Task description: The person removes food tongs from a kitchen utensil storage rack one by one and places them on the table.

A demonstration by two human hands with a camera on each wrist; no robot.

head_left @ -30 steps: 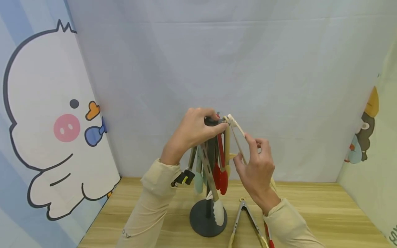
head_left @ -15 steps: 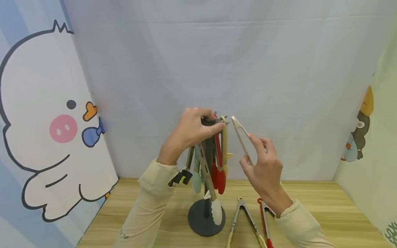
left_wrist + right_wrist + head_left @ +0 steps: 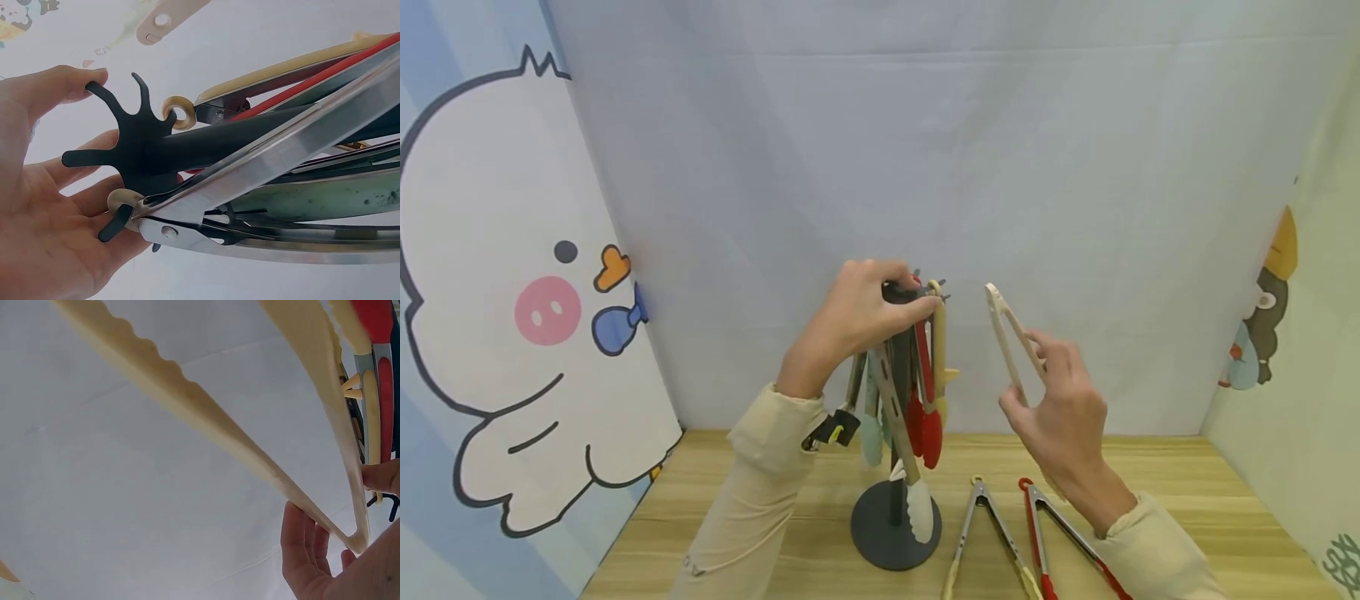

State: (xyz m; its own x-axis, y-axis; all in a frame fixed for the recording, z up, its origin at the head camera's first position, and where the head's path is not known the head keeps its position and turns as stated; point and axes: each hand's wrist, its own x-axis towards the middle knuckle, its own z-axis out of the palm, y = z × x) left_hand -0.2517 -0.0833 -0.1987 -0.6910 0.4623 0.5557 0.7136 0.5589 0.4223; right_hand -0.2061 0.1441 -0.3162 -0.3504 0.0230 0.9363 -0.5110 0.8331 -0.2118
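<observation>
Mid-frame, the left hand gripped the black hooked rack with curled fingers; right of centre, the right hand pinched cream tongs.

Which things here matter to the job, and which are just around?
Likely the job:
cream tongs in right hand
black stand in left hand
hanging tongs
yellow-tipped tongs, red-tipped tongs on table

Just around:
cartoon print
backdrop

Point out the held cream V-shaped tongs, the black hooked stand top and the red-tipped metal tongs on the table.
Cream V-shaped tongs (image 3: 206, 415): right wrist view, on one arm.
Black hooked stand top (image 3: 139, 149): left wrist view, on its hub.
Red-tipped metal tongs (image 3: 1038, 536): head view, on one arm.
</observation>
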